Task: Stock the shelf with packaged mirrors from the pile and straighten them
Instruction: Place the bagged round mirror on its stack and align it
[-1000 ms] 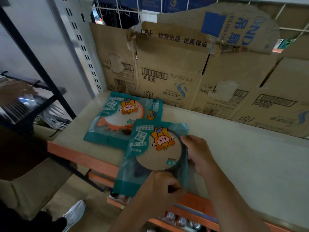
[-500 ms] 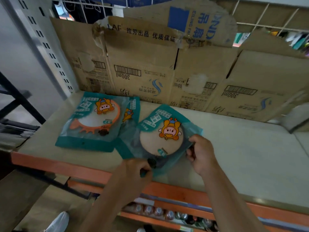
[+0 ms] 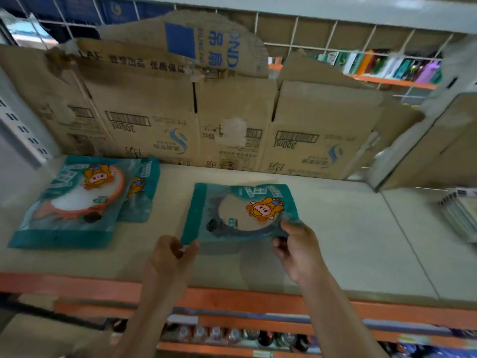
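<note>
A teal packaged mirror with a cartoon sticker lies near the middle of the beige shelf, its near edge slightly raised over a shadow. My right hand pinches its near right corner. My left hand is at its near left corner, which sits between thumb and forefinger. To the left lies an orange-framed packaged mirror, overlapping another packaged mirror that shows only at its right side.
Flattened cardboard boxes line the shelf's back. A stack of flat packs sits at the right edge. The orange front rail runs below my wrists, with bottles on the lower shelf.
The mirror in my hands has moved right, away from the two on the left, and turned so it lies squarer on the shelf. Both hands moved with it.
</note>
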